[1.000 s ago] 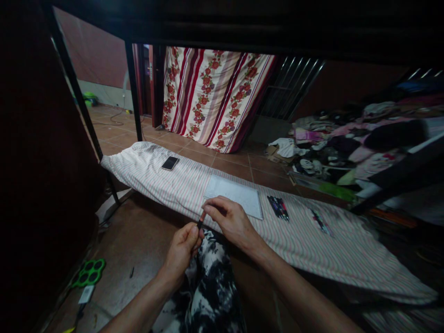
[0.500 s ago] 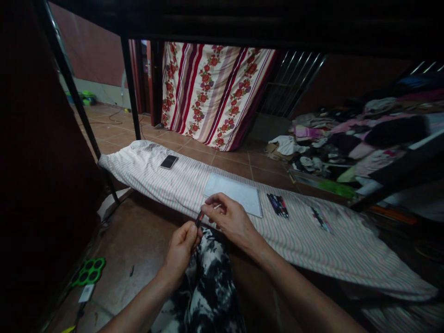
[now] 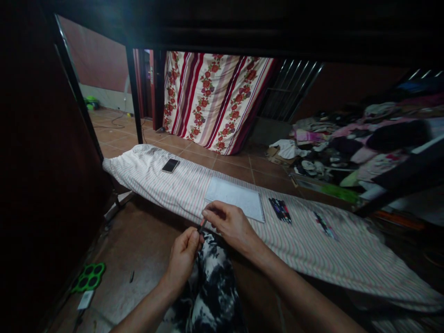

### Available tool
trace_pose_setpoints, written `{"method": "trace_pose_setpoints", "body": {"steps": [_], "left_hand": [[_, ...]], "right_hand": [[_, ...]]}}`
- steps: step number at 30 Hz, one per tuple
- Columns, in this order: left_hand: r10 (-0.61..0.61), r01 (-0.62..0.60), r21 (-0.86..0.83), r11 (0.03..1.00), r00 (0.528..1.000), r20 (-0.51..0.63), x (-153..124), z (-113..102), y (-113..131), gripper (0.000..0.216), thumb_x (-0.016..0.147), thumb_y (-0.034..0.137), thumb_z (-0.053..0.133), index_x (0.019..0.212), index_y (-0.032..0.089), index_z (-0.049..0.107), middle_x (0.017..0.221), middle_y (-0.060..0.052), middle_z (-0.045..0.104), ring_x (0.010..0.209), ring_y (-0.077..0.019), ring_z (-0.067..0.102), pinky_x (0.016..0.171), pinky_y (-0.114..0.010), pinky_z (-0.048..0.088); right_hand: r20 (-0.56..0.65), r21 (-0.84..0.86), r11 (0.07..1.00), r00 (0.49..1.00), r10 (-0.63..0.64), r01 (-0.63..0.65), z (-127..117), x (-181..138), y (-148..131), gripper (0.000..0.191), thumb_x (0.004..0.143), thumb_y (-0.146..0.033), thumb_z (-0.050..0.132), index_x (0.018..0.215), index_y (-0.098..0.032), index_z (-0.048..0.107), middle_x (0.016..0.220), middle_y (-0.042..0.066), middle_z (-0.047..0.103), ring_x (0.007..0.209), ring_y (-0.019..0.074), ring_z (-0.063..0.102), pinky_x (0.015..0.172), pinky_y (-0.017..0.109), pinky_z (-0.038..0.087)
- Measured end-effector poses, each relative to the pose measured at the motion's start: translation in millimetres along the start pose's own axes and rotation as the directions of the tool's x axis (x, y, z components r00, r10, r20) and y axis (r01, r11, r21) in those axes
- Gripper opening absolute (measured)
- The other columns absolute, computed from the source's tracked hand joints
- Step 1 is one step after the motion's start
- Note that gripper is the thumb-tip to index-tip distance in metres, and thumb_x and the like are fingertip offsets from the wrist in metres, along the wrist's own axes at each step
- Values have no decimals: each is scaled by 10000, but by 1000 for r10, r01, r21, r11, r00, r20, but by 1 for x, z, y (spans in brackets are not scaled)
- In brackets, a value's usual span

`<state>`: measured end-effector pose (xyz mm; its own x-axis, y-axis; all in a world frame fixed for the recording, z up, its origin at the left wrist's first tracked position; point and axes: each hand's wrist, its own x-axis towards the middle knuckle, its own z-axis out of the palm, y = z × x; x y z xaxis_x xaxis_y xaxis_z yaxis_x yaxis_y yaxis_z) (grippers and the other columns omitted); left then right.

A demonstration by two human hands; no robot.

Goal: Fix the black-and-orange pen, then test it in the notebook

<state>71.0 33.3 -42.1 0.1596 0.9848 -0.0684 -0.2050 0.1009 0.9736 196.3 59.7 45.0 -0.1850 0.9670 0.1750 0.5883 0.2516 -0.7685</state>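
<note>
My left hand (image 3: 183, 252) is closed around the lower end of a short, slim dark pen (image 3: 201, 225) with a reddish part. At the pen's upper end, my right hand (image 3: 227, 224) pinches with thumb and forefinger. Both hands are above my knees, in front of the cloth's near edge. Just beyond them lies an open spiral notebook (image 3: 236, 196) with pale pages. A bunch of pens (image 3: 280, 210) rests to its right, and a few more pens (image 3: 325, 225) lie farther right. The pen's details are too small to make out.
A striped cloth (image 3: 187, 185) covers the long low surface, with a phone (image 3: 170, 165) towards its left end. Dark posts (image 3: 135, 97) and an overhead frame surround me. A green-framed object (image 3: 88, 277) is on the floor at left. Clothes (image 3: 347, 134) are heaped at right.
The view has tilted up slightly, so the scene sits a little lower. Both hands stay on the pen, with the right fingers still at its upper end.
</note>
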Motion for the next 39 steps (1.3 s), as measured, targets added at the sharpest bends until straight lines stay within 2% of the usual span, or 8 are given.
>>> {"method": "trace_pose_setpoints", "body": {"steps": [5, 9, 14, 16, 21, 29, 35, 39], "left_hand": [[-15, 15, -16, 1000, 1000, -1, 1, -1, 0, 473, 695, 650, 512, 631, 184, 457, 543, 73, 279, 496, -87, 207, 462, -223, 151], [-2, 2, -42, 999, 1000, 8, 1, -1, 0, 481, 687, 658, 517, 623, 187, 444, 537, 74, 271, 500, -87, 205, 464, -222, 156], [21, -21, -33, 999, 1000, -16, 2, -3, 1, 482, 699, 660, 499, 628, 186, 447, 535, 71, 284, 495, -87, 215, 459, -223, 154], [44, -45, -12, 999, 999, -22, 1, -4, 1, 482, 710, 657, 489, 625, 184, 447, 535, 71, 284, 495, -86, 216, 458, -223, 156], [65, -65, 15, 998, 998, -21, -1, -4, 2, 472, 731, 641, 471, 625, 183, 436, 544, 68, 286, 498, -83, 217, 455, -221, 157], [45, -45, -52, 998, 999, -1, -2, -1, -2, 464, 718, 630, 502, 630, 179, 436, 562, 66, 295, 504, -77, 217, 451, -215, 159], [-1, 2, -110, 994, 1000, 10, 1, 0, -5, 445, 720, 608, 526, 649, 177, 441, 533, 79, 289, 488, -70, 227, 452, -207, 170], [5, -4, -112, 994, 1000, 4, 1, -2, -2, 459, 706, 628, 526, 656, 176, 455, 510, 88, 273, 470, -68, 212, 442, -208, 156]], "right_hand": [[-2, -64, 995, 997, -79, 78, -1, 1, 1, 181, 805, -173, 504, 831, -181, 683, 777, 31, 656, 722, 138, 599, 682, 249, 442], [23, -29, 992, 992, -125, 125, -2, 1, 1, 212, 799, -132, 496, 880, -165, 689, 845, 53, 671, 830, 150, 613, 778, 262, 444], [-1, 40, 999, 1000, -29, 29, -1, 1, -5, 289, 831, -242, 480, 1095, -173, 575, 915, 48, 679, 783, 143, 631, 657, 238, 467], [-16, -16, 1000, 1000, -2, 2, 0, 1, -9, 278, 824, -305, 502, 1049, -160, 576, 868, 49, 682, 735, 146, 626, 626, 237, 451], [4, -228, 974, 1000, -8, 9, -1, 1, -16, 251, 809, -397, 538, 721, -180, 627, 633, 2, 639, 600, 134, 572, 574, 239, 376], [19, -132, 985, 994, -112, 114, 0, 1, -9, 208, 829, -273, 535, 685, -182, 656, 678, 3, 654, 674, 128, 593, 653, 235, 401], [-4, -91, 988, 992, -129, 128, 0, 0, -3, 177, 810, -201, 533, 883, -191, 694, 856, 43, 663, 827, 155, 603, 743, 267, 436], [12, 1, 996, 996, -89, 89, 2, 0, -3, 302, 817, -214, 491, 1101, -192, 593, 937, 46, 651, 813, 142, 608, 680, 250, 458]]}}
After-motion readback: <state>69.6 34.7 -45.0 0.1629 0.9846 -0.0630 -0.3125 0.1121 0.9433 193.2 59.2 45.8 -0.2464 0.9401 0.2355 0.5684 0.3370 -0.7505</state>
